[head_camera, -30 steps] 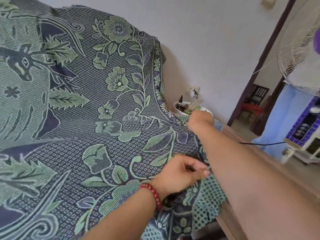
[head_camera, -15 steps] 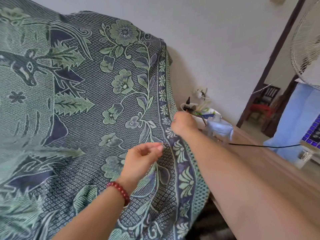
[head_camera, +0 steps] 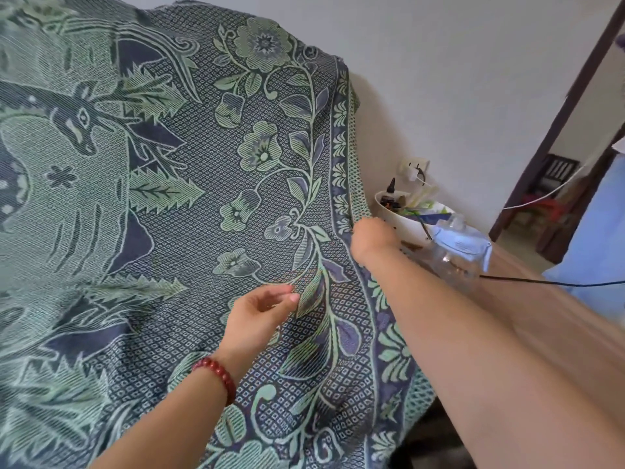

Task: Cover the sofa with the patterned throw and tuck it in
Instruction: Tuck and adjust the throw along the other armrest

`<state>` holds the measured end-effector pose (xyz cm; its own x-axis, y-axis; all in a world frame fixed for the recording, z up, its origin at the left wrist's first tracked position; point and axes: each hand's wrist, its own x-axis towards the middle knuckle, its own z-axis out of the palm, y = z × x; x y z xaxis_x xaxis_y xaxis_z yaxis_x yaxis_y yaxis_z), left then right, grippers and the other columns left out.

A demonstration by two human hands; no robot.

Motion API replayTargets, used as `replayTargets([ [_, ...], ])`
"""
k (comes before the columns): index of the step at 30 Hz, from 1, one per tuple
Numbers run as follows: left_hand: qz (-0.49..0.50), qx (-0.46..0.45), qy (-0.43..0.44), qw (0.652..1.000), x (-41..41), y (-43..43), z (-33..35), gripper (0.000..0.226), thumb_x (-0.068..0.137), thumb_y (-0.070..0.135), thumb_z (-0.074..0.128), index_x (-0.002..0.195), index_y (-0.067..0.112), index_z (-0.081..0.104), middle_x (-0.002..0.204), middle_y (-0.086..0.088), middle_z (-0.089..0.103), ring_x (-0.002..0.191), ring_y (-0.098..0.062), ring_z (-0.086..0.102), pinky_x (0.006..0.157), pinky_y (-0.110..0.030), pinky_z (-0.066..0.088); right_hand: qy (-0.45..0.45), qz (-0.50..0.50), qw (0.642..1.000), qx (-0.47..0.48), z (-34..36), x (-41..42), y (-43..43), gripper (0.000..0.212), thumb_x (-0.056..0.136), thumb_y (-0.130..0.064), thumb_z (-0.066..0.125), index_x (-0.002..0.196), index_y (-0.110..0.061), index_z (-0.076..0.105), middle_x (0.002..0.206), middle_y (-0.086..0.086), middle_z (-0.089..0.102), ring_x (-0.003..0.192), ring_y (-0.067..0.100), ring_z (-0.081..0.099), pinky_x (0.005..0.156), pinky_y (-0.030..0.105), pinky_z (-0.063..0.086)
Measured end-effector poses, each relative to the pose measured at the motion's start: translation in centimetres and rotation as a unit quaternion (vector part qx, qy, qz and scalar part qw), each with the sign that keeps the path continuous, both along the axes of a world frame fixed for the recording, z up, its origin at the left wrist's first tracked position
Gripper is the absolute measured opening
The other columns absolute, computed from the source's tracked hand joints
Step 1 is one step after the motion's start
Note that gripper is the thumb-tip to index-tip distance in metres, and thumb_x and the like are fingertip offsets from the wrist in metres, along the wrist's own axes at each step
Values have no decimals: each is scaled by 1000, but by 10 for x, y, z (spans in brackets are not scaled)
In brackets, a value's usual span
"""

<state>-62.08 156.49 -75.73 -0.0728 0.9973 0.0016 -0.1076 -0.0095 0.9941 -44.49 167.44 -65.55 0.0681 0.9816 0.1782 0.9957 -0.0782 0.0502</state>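
- Your right hand (head_camera: pixel 372 235) has dragged the throw (head_camera: pixel 203 204) border upward, fist clamped on it.
- Left hand (head_camera: pixel 260 311) is loose, holding nothing; I'd smooth the fabric toward that edge.

throw (head_camera: pixel 203 231): woven cloth, matt, textured | jug (head_camera: pixel 453 262): clear glossy plastic | bracelet (head_camera: pixel 218 374): glossy red beads | tabletop (head_camera: pixel 558 306): smooth wood

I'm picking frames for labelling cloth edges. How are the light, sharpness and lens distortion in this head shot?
Head view: soft, even daylight, no glare on the green and navy woven throw; a faint shadow falls on the pale wall beside its right edge; weave crisp mid-frame, smeared at lower left; the wide-angle lens tilts the dark door frame and swells the right forearm.
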Motion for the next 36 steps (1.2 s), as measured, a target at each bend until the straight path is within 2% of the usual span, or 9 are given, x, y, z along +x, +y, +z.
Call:
replayTargets([
  [5,15,3,49,999,-14,-1,-10,27,78,27,74,104,30,66,100,9,72,94,-5,67,80,-22,51,-19,13,1000,13,1,-1,9,27,88,6,45,106,-2,64,112,16,63,104,34,59,71,39,46],
  [9,7,4,48,999,-16,0,-12,31,77,25,76,107,28,66,102,9,72,96,-3,67,79,-17,50,-18,11,1000,23,4,0,17,28,87,9,46,108,0,63,111,16,62,103,34,60,76,39,49],
  [12,4,4,46,999,-15,1,-14,30,78,21,75,106,24,67,102,8,72,93,-1,67,71,-10,50,5,-9,1000,18,8,9,22,24,84,6,54,106,-2,62,111,15,63,102,33,60,77,37,49],
  [17,-15,-12,60,998,-12,2,-23,29,76,21,76,104,24,68,105,9,71,99,-4,66,89,-23,52,-12,3,1000,15,9,6,17,10,88,-7,53,92,-5,62,103,11,65,96,30,62,70,32,45],
  [20,-17,-13,58,998,-12,3,-24,29,77,22,77,105,25,67,104,9,72,96,-3,67,88,-24,53,-23,56,997,44,7,-21,10,17,91,-11,50,75,-9,56,98,9,65,91,29,61,67,31,43],
  [25,-10,13,37,999,-15,7,-16,24,81,13,74,102,20,68,101,1,72,90,-5,68,68,-12,51,115,104,988,20,-28,-79,-6,14,92,-16,52,97,-8,62,102,10,65,95,29,62,66,29,43],
  [28,-9,22,28,999,-23,7,-14,22,81,9,72,101,19,68,102,-2,72,82,0,68,67,-12,51,96,110,989,9,-49,-87,-16,22,93,-19,51,107,-5,62,111,13,64,105,31,61,78,34,50],
  [31,-2,23,29,999,-36,4,-13,21,83,15,72,103,20,68,100,0,73,77,-2,68,66,-11,49,76,117,990,17,-59,-85,-21,22,94,-20,49,106,-6,60,112,13,64,103,30,61,79,35,50],
  [36,38,5,44,998,-52,4,-14,14,90,38,61,98,28,68,96,8,73,93,-10,67,87,-30,51,119,91,988,42,-58,-84,-29,29,93,-24,50,116,-10,61,117,9,62,105,29,60,83,36,50],
])
